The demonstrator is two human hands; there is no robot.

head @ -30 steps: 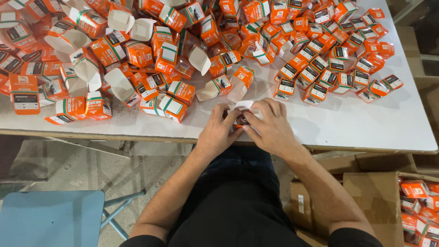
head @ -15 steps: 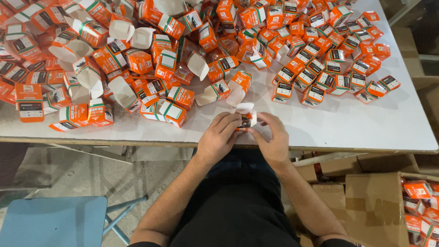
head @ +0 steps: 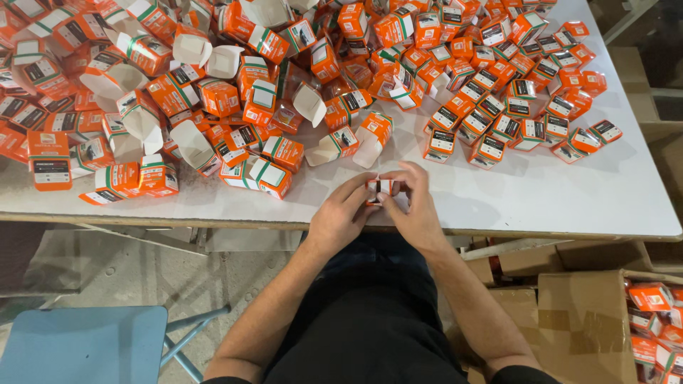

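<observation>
My left hand [head: 340, 215] and my right hand [head: 415, 206] meet at the near edge of a white table [head: 541, 199]. Together they pinch one small orange and white carton [head: 380, 188] between their fingertips. Just beyond the hands lie open cartons with their flaps up [head: 370, 135]. A big heap of the same orange cartons [head: 178, 92] covers the table's left and middle. At the right, closed cartons [head: 519, 107] lie in rough rows.
A blue stool [head: 85, 345] stands on the floor at lower left. Brown cardboard boxes [head: 583, 320] sit at lower right, one holding more orange cartons [head: 654, 313]. My lap in dark clothing fills the lower middle.
Both hands have shifted slightly toward the table edge and turned the small carton between the fingers. The piles on the table have not moved.
</observation>
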